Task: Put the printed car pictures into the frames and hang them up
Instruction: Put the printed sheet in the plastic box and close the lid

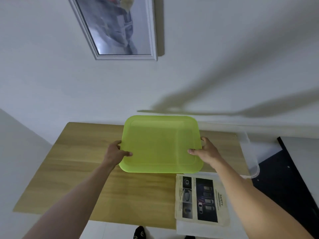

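I hold a translucent lime-green plastic tray (160, 144) above the wooden table (82, 169). My left hand (115, 153) grips its left edge, thumb on top. On the opposite edge my right hand (206, 152) grips the same way. A printed car picture (202, 199) headed "SAFETY" lies on the table's right part, just below the tray, on top of a white sheet. A white picture frame (120, 28) with a picture in it hangs on the wall above.
A clear plastic lid or bin (250, 152) sits at the table's right end. A dark surface (290, 178) lies further right. Shoes (139, 232) show on the floor at the table's near edge.
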Motion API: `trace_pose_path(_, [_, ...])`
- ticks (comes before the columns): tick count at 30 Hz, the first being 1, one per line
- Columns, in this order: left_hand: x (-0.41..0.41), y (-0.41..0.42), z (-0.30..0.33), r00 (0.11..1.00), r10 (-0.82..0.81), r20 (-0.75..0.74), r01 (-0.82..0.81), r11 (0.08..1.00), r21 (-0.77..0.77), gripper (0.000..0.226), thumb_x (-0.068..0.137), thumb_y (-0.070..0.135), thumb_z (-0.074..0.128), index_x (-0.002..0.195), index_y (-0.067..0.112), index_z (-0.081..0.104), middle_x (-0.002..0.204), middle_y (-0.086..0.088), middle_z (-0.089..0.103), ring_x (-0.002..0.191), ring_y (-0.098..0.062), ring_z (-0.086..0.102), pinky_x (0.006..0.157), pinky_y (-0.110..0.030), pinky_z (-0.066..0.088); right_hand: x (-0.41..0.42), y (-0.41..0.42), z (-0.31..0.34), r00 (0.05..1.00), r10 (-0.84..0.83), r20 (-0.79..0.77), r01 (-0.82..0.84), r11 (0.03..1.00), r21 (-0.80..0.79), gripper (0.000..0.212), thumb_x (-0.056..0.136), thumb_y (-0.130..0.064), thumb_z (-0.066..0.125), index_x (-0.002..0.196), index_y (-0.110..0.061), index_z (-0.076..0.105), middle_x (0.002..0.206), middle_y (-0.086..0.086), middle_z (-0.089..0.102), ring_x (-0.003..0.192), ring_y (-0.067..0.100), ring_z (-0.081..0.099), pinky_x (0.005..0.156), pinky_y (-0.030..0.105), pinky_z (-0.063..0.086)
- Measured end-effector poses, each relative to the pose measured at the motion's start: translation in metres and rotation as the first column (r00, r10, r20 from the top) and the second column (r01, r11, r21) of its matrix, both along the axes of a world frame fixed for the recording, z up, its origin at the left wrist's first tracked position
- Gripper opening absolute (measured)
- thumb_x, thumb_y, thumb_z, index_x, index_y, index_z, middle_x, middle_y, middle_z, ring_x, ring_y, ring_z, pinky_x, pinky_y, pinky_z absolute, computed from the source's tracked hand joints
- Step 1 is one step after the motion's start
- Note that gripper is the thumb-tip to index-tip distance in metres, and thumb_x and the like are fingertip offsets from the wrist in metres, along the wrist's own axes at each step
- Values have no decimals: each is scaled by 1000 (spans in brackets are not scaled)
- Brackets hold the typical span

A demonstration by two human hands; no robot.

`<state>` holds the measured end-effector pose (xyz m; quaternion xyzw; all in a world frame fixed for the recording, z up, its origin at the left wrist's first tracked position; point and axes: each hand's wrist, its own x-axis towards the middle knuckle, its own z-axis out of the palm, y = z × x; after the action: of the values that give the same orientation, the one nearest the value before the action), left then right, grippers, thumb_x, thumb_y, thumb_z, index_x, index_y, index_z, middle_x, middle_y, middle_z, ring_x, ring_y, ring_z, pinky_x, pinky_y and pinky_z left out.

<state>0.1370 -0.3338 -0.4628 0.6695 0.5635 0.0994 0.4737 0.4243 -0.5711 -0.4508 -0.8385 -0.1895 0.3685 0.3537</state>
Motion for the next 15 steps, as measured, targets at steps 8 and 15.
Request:
trace_pose_path(8, [-64,62,-10,999,24,-49,-25,999,-27,79,57,7,90,129,13,60,91,-9,64,93,-30,63,84,-39,49,-71,70,-8,983,127,132,-103,980,-170,98,76,-47,83,153,-16,30,145,15,36,130,34,49,100,36,47])
trace_pose_path(15, [-93,92,-31,994,33,-105,-38,998,-42,82,59,4,89,134,9,56,112,-17,63,104,-32,60,82,-36,45,-108,107,-24,974,179,139,-135,950,-281,98,80,-44,80,154,-11,25,149,16,32,134,33,45,104,39,44])
